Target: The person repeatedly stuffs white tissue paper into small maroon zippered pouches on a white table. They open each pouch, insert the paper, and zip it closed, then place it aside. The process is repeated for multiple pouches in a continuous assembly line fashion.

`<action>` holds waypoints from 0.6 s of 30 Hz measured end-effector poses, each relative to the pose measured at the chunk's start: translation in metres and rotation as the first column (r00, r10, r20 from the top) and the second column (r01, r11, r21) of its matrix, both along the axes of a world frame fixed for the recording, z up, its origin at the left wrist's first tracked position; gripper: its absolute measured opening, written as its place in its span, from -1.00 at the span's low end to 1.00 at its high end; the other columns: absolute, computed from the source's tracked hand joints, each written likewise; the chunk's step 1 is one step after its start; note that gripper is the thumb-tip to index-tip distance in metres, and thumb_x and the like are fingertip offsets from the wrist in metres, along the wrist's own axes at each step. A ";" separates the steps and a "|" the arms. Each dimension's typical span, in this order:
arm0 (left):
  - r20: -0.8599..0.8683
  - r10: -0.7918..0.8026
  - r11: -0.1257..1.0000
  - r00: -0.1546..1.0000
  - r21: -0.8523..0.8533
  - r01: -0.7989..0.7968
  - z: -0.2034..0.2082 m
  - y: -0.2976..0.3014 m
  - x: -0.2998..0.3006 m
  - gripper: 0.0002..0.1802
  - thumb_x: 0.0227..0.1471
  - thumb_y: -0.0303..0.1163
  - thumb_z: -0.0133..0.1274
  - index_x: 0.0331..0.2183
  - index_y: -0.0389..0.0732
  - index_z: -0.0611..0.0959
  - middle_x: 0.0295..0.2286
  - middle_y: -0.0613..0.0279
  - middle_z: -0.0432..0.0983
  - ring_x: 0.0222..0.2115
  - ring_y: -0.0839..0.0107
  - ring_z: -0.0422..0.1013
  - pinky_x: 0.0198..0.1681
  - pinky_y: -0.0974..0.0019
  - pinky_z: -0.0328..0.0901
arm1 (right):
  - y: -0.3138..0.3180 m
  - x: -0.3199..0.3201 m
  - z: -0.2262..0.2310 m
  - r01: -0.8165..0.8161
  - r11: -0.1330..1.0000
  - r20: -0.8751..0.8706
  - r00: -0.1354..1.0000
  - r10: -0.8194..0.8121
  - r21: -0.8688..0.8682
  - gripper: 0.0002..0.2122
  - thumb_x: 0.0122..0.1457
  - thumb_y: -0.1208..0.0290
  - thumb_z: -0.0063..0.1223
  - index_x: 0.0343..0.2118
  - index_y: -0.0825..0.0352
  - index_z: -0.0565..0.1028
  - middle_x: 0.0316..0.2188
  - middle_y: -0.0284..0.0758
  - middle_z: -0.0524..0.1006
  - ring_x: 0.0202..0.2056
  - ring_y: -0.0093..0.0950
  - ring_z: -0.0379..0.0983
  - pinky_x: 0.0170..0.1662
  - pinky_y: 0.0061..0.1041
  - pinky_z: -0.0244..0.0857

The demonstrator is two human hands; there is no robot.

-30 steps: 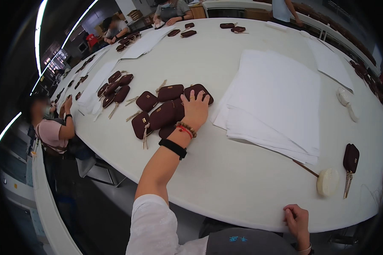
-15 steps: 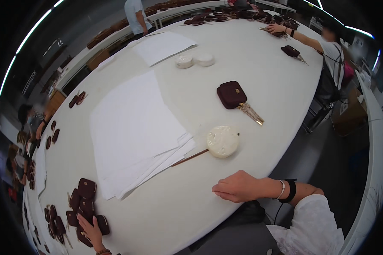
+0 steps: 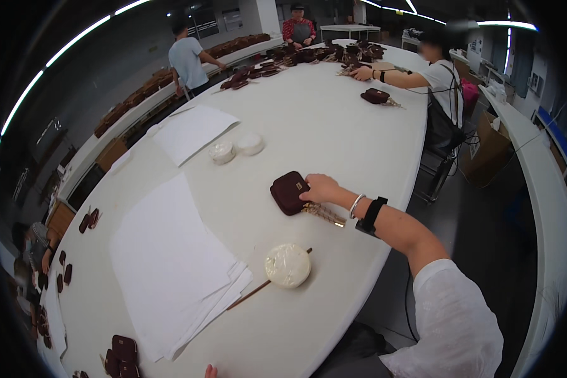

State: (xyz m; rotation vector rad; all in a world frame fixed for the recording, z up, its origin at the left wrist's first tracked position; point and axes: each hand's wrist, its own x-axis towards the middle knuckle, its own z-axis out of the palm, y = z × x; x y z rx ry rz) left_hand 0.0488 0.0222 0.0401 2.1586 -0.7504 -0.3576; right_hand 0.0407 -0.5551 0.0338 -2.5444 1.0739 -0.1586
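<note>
A dark maroon zip pouch lies on the white table in front of me, a gold emblem on its face and a chain strap with a gold end trailing to its right. My right hand reaches across and grips the pouch's right edge, thumb on the near side, other fingers partly hidden. Only the fingertips of my left hand show at the lower edge. Nearer to me than the pouch sits a round cream disc wrapped in clear film, with a thin brown stick beneath it.
White paper sheets cover the middle left. Two white rolls sit beyond. Several maroon pouches are at the lower left, more piled at the far end. A co-worker sits at right; others stand beyond and at left.
My right hand has gone from the table's near edge forward to the single pouch and taken hold of it. My left hand has left the lower-left pouches. The view has tilted up.
</note>
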 end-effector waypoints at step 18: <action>0.551 -0.118 0.989 0.826 -0.012 0.149 0.029 -0.059 -0.040 -0.25 -0.11 -0.44 0.28 0.13 -0.21 0.36 0.04 -0.08 0.28 -0.04 0.04 0.28 0.01 0.09 0.20 | 0.287 -0.054 0.037 -0.954 0.301 0.266 0.290 0.919 -0.001 -0.84 -0.06 0.50 0.01 -0.40 0.38 0.34 -0.46 -0.17 0.44 -0.36 -0.15 0.43 -0.35 -0.19 0.32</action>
